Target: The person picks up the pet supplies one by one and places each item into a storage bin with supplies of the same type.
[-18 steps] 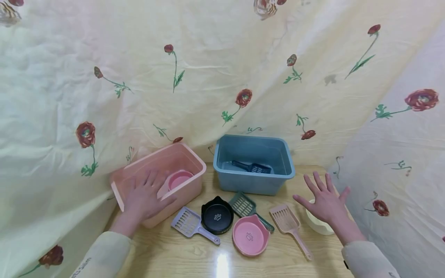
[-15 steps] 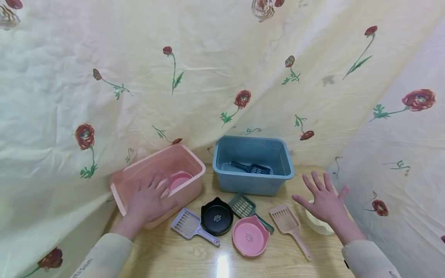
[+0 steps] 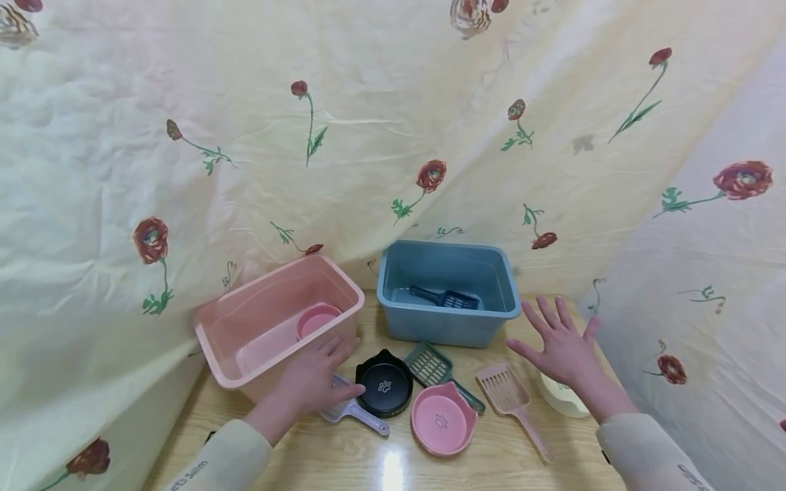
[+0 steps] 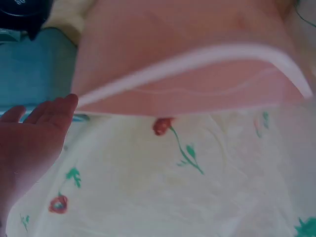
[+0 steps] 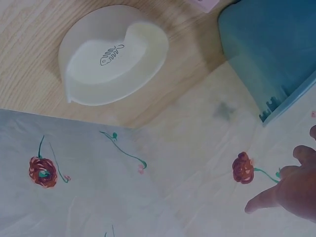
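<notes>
My left hand (image 3: 310, 378) holds nothing; its fingers are extended over the lavender litter scoop (image 3: 362, 414), hiding most of the slotted head. It also overlaps the near wall of the pink bin (image 3: 258, 372), and its thumb points at the black cat-eared bowl (image 3: 384, 385). With fingers spread, my right hand (image 3: 565, 351) hovers between the blue bin (image 3: 439, 324) and the cream bowl (image 3: 568, 399), partly covering that bowl in the head view. In the right wrist view, a fishbone drawing marks the cream bowl's inside. A beige litter scoop (image 3: 503, 389) lies left of my right hand.
A pink cat-eared bowl (image 3: 443, 419) and a dark green litter scoop (image 3: 430, 365) lie mid-table. Inside the pink bin sits another pink bowl (image 3: 316, 319); a navy scoop (image 3: 457, 300) lies in the blue bin. Flowered cloth (image 3: 368, 136) hangs behind and at the sides.
My left hand has moved right and nearer, from over the pink bin to over the lavender scoop. My right hand has shifted slightly left. The bins, bowls and scoops stay put.
</notes>
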Action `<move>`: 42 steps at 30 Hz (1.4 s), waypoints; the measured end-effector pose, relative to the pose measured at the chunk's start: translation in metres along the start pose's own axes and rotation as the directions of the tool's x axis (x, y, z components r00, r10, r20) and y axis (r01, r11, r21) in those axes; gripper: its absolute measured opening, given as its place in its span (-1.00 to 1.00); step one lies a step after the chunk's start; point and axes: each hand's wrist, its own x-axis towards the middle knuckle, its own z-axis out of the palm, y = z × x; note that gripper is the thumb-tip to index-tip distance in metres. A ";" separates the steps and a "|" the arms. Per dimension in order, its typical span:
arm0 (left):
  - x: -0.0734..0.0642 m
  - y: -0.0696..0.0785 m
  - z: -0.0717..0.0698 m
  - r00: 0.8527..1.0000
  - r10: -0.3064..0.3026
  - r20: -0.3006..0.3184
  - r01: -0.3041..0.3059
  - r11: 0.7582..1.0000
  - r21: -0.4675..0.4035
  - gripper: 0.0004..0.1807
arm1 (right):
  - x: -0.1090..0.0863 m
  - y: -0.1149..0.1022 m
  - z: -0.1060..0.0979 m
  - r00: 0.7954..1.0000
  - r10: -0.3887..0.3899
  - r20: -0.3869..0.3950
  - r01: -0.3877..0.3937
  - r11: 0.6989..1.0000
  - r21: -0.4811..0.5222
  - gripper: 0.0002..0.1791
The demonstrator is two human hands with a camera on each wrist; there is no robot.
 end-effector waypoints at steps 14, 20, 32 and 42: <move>0.008 0.012 0.049 0.991 -0.119 0.063 0.128 0.978 -0.162 -0.04 | 0.010 -0.020 -0.005 0.998 -0.054 -0.022 0.054 0.999 0.004 0.04; 0.013 0.007 0.068 0.985 -0.167 0.052 0.174 0.951 -0.255 -0.03 | 0.013 -0.020 -0.002 0.997 -0.073 -0.016 0.073 0.997 0.015 0.04; 0.034 -0.006 0.106 0.933 -0.342 0.114 0.346 0.763 -0.546 0.07 | 0.029 -0.015 0.013 0.996 -0.091 -0.026 0.093 0.993 0.070 0.00; 0.042 -0.008 0.115 0.900 -0.402 0.166 0.402 0.622 -0.672 -0.07 | 0.038 -0.006 0.030 0.999 -0.042 -0.012 0.043 0.987 0.152 -0.02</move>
